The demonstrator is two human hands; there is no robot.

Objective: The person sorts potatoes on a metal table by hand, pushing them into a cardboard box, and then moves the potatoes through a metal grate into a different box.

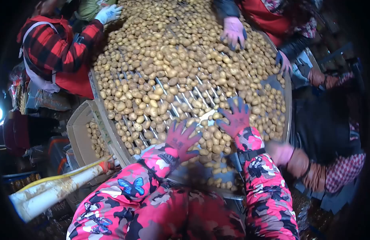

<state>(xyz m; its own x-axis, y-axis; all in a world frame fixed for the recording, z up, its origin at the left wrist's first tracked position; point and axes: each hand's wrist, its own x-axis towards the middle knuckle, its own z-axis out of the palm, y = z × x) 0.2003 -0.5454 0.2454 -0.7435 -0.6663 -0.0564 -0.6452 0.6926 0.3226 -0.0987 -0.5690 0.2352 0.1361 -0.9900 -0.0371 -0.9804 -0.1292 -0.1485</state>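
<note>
Many potatoes (169, 60) cover a sorting table whose metal bars (197, 95) show through the gaps. My left hand (181, 140), in a pink glove with dark fingertips, has its fingers spread over the near potatoes and grips nothing that I can see. To its right, my right hand (236, 117) wears a matching glove; its fingers reach forward, apart, over the potatoes. A pale flat piece (209, 116) lies between the two hands. Closer to my body, more potatoes (217, 170) sit in a narrowing part of the table.
A cardboard box (79, 126) holding potatoes stands left of the table, beside a white tube (59, 190). Co-workers' gloved hands reach in: a white glove (108, 14) at the far left, pink gloves (234, 32) at the far right. A blurred sleeved arm (297, 160) is close on my right.
</note>
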